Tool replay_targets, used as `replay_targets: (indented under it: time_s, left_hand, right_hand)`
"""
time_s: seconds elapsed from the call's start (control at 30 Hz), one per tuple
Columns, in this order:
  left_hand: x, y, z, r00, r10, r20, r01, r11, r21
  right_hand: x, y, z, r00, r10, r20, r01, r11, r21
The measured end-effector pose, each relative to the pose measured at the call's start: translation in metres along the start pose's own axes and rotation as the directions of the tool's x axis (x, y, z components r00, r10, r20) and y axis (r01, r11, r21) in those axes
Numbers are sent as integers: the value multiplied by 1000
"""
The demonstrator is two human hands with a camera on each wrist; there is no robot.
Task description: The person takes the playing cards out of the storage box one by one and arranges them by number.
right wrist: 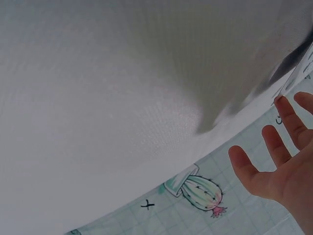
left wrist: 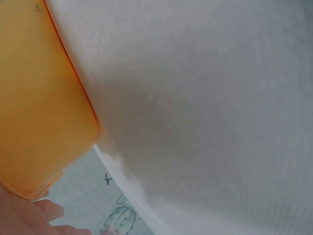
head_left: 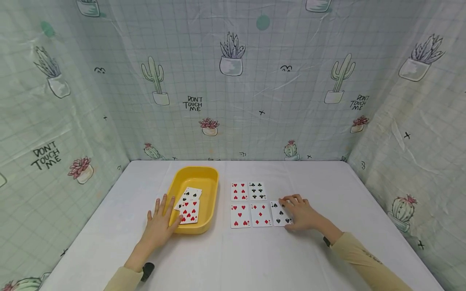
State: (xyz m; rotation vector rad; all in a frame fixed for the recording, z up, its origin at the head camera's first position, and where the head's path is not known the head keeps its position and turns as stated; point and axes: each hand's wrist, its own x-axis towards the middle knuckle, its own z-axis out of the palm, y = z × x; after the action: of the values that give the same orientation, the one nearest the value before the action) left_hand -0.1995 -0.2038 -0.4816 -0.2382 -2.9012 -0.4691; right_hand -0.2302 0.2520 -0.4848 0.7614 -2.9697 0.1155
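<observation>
My right hand grips a spade playing card by its edges, thumb at the near edge and a finger at the far one. In the right wrist view, that card is tilted against the fingertips at the right border. To its left lie a diamond card and a heart card. Spread fingers of my left hand rest on the left rim of a yellow tray. Inside the tray, a heart card overlaps spade cards.
Behind the row lie another heart card and a club card, side by side. A white cloth covers the table. Patterned curtains hang behind it and on both sides.
</observation>
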Motion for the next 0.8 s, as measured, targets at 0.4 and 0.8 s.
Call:
replay_targets:
  time_s: [0.4, 0.8]
  left_hand:
    - [0, -1, -1, 1000, 2, 9, -2, 1000, 1]
    - [1, 1, -3, 999, -17, 30, 17, 1000, -13]
  right_hand:
    - [1, 3, 3, 1000, 6, 18, -6, 1000, -11]
    - [1, 3, -1, 1000, -8, 23, 8, 1000, -12]
